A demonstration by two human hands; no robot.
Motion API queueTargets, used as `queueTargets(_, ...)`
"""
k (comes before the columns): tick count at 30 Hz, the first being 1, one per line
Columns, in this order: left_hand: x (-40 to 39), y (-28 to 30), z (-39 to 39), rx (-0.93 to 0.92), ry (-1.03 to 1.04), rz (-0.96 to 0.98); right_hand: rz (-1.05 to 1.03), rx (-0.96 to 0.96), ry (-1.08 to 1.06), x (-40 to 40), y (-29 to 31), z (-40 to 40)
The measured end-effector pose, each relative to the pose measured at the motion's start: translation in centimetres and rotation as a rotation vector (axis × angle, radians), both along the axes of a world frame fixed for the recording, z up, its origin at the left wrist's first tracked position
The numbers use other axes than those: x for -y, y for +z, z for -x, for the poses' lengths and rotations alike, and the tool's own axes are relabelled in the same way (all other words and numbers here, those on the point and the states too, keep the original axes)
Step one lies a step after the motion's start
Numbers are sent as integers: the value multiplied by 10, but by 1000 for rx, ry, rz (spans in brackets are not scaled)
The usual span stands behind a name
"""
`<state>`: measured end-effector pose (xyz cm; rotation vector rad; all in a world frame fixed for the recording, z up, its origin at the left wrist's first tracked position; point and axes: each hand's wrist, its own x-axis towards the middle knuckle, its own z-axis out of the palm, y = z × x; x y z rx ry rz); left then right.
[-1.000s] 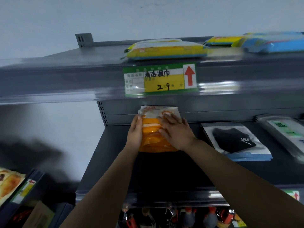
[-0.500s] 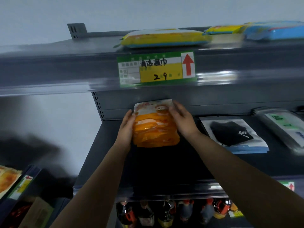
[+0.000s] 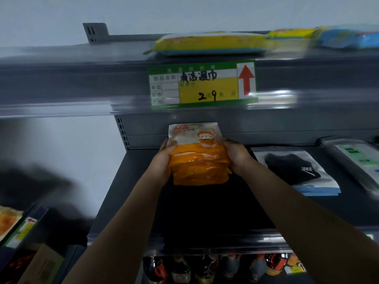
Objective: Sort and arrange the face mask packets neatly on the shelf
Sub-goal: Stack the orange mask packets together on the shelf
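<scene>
Grey metal shelf [image 3: 127,181] carries our orange mask packets [image 3: 199,160] near its far back wall, long axis running near-to-far, clamped squarely between our left hand [image 3: 162,160] and right hand [image 3: 235,154], equally near.
</scene>
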<state>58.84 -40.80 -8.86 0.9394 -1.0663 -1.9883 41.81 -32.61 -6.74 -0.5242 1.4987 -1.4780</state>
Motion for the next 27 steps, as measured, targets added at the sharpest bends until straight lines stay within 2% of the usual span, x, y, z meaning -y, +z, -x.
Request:
queueTargets(6,8,3,-6,18,8,4,15,133,27,4,0,3)
queueTargets(13,21,17,1,34,-49,-77,-51,170,61,21,12,9)
queueTargets(16,21,16,6,115,-25,-79,-56,200,62,27,9,11)
queueTargets(20,19,12,10,150,-33,-5,-21,231,89,30,1,16)
queueTargets(23,14,12,3,123,-60,56,-5,186,115,26,-3,19)
queueTargets(27,2,0,-10,119,-34,196,130,100,136,11,-10,13)
